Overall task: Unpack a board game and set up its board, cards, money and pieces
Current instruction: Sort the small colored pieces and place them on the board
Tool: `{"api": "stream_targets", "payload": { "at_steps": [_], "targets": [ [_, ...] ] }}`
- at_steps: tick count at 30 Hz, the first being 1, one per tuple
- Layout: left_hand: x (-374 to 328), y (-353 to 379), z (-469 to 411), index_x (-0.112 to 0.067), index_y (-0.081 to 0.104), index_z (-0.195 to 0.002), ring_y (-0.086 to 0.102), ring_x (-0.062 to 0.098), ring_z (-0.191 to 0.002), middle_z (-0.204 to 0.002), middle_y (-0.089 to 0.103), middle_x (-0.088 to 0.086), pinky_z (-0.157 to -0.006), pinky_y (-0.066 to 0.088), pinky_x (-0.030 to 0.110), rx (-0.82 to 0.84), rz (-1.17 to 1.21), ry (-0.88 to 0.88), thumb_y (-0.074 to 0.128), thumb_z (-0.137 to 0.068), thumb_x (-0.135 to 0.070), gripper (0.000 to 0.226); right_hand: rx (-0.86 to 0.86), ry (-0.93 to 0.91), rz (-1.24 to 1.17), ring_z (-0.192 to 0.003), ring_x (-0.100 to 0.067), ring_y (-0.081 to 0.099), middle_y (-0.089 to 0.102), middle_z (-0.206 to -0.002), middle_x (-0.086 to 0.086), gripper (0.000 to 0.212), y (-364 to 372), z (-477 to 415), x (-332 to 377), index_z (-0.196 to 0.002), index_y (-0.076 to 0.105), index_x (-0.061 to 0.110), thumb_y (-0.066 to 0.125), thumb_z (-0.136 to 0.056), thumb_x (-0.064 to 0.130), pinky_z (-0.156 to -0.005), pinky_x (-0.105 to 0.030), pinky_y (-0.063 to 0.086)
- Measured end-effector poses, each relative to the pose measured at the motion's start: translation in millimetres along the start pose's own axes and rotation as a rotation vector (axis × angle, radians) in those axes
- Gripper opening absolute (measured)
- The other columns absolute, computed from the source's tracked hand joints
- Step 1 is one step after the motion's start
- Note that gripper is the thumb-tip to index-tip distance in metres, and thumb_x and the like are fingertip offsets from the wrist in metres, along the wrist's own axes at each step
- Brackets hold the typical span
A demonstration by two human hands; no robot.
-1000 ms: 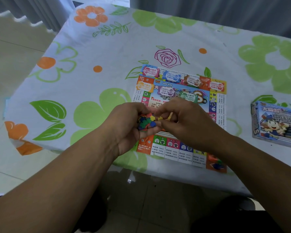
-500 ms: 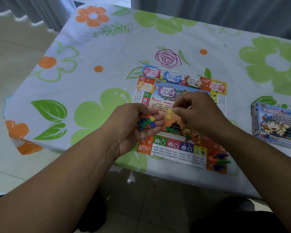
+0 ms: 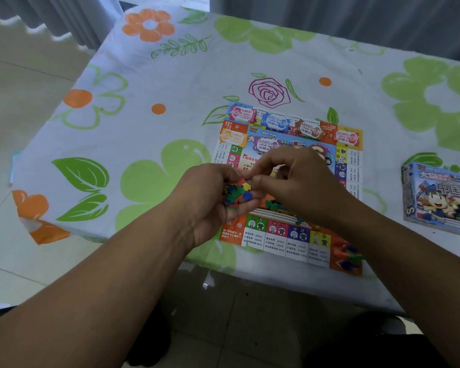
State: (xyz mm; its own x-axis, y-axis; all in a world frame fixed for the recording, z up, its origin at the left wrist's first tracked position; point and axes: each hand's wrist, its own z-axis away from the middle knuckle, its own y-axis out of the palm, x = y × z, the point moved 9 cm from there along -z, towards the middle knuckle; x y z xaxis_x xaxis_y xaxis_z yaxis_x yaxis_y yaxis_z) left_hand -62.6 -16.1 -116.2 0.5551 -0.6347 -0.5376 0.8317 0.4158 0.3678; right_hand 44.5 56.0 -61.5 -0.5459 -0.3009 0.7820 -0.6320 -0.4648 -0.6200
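left hand (image 3: 213, 205) low centre of frame, palm up, fingers curled round a heap of small coloured pieces (image 3: 235, 195) (blue, green, orange, yellow), held over the near left part of the board (image 3: 274, 236). right hand (image 3: 300, 181) just right of it and touching it. thumb and forefinger are drawn together at the heap, other fingers curled. cannot tell if a piece is already pinched, the tips hide it.

change: half a second ago the right hand was apart from the left, up over the board's middle with a yellow piece at its tips. now it is back at the left palm. a second ago it was at the heap too, so this reads as one pick-and-place round done and the next pick starting. left hand has barely shifted, and the heap looks about the same size. yellow pieces seen on the board earlier are now hidden under the right hand. a few green pieces (image 3: 272, 205) show just below it.

sorted pieces (image 3: 347, 254) at the board's lower right corner, same as before. money stacks (image 3: 274, 122) along the board's far edge, unmoved. game box (image 3: 441, 197) at right edge of frame on the worktop (image 3: 170, 75), unmoved.

judgement: board and money are set, piece sorting is midway with most of the heap left. cards not identifiable.
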Motion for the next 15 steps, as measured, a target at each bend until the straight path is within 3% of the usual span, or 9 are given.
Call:
{"api": "stream_targets", "payload": {
  "at_steps": [6,10,13,15],
  "targets": [
    [3,3,-1,0.008,0.061,-0.118,0.070,0.025,-0.082,-0.116,0.070,0.023,-0.080,0.061,0.040,0.039,0.019,-0.006,0.040,-0.093,0.000,0.034,0.043,-0.028,0.066,-0.068,0.009,0.054,0.060,-0.086,0.010,0.011,10,4,-1,-0.092,0.073,0.021,0.079,-0.082,0.018,-0.057,-0.009,0.036],
    [1,3,0,0.006,0.063,-0.110,0.071,0.029,-0.091,-0.115,0.069,0.025,-0.083,0.060,0.042,0.031,0.022,-0.002,0.041,-0.091,0.003,0.029,0.058,-0.004,0.042,-0.065,0.007,0.054,0.063,-0.086,0.007,0.007,10,4,-1,-0.090,0.073,0.018,0.077,-0.086,0.017,-0.058,-0.011,0.037],
    [0,2,1,0.010,0.063,-0.116,0.072,0.030,-0.090,-0.110,0.070,0.023,-0.078,0.062,0.039,0.014,0.019,0.000,0.041,-0.090,0.004,0.034,0.064,0.047,-0.120,-0.061,0.003,0.060,0.068,-0.082,-0.001,0.004,5,3,0,-0.089,0.071,0.013,0.074,-0.087,0.011,-0.056,-0.014,0.048],
    [0,2,2,0.009,0.062,-0.118,0.072,0.029,-0.088,-0.100,0.072,0.021,-0.076,0.062,0.037,0.002,0.014,0.004,0.040,-0.091,0.004,0.035,-0.015,0.095,-0.150,-0.059,0.002,0.060,0.067,-0.077,0.001,0.004,-8,-1,-6,-0.086,0.070,0.013,0.073,-0.089,0.012,-0.056,-0.014,0.047]
  ]
}}
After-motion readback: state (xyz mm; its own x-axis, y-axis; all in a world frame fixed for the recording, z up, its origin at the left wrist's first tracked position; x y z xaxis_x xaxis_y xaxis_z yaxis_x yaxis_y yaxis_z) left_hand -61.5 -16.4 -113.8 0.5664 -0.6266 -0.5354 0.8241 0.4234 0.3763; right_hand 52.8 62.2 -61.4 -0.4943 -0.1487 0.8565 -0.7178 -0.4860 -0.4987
